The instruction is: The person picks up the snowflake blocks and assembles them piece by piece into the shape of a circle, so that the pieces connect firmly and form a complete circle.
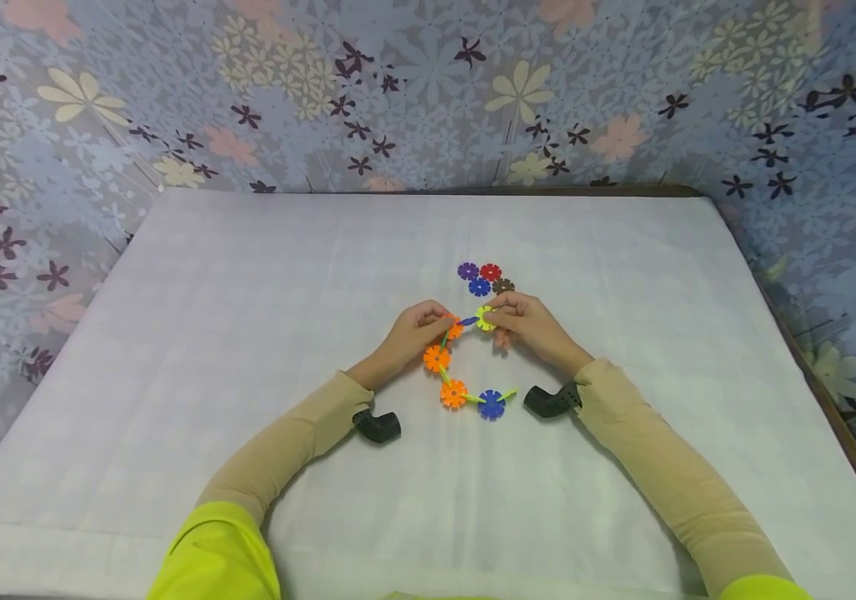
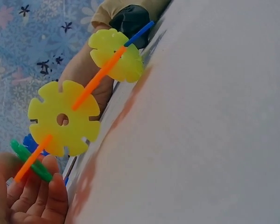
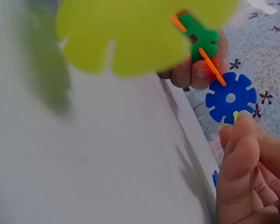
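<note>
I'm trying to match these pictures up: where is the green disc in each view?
Head: green disc near the middle, seen edge-on.
Left wrist: green disc at lower left, tilted.
Right wrist: green disc at upper right.
Shared landmark: the left hand, next to it in every view.

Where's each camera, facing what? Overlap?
Head: on head, facing forward-down over white cloth-covered table; left hand and right hand show.
Left wrist: on left wrist, facing left hand's work; left hand near, right hand partly hidden.
Right wrist: on right wrist, facing right hand's work; right hand near, left beyond.
Both wrist views share: both hands, green notched plastic disc.
</note>
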Demonstrator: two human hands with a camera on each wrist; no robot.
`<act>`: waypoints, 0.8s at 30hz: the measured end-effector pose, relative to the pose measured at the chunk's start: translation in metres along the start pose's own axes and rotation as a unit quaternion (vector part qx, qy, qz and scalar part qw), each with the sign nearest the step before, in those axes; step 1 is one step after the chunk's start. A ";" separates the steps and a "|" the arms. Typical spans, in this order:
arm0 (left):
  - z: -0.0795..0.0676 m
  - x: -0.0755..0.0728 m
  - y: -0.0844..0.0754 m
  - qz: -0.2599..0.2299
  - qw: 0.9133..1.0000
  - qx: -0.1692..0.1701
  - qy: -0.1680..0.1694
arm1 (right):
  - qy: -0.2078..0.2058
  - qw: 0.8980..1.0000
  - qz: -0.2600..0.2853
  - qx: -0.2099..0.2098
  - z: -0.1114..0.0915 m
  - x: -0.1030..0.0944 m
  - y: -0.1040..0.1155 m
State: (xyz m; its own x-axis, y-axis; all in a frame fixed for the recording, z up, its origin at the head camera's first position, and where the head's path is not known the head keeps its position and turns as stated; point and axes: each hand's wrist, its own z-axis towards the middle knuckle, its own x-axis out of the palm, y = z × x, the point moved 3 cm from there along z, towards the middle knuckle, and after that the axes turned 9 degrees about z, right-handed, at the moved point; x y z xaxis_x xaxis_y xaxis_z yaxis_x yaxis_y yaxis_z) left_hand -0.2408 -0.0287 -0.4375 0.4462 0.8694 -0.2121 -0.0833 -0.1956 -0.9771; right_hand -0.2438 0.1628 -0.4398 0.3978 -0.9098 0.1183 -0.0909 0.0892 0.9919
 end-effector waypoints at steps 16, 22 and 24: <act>-0.004 0.001 0.007 -0.049 0.999 0.007 0.010 | -0.015 1.000 0.025 -0.008 -0.002 0.009 0.000; -0.003 0.001 0.005 -0.058 0.998 0.003 0.020 | -0.023 0.999 0.038 -0.009 -0.003 0.012 0.001; -0.003 0.001 0.004 -0.056 0.998 -0.003 0.020 | -0.025 0.999 0.041 -0.008 -0.003 0.014 0.000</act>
State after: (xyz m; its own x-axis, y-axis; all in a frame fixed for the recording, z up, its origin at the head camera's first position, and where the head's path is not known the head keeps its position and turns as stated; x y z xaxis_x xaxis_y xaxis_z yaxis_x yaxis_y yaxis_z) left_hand -0.2378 -0.0303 -0.4418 0.4879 0.8670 -0.1012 -0.0259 -0.1014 -0.9945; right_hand -0.2353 0.1512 -0.4377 0.3433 -0.9185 0.1961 -0.1062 0.1695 0.9798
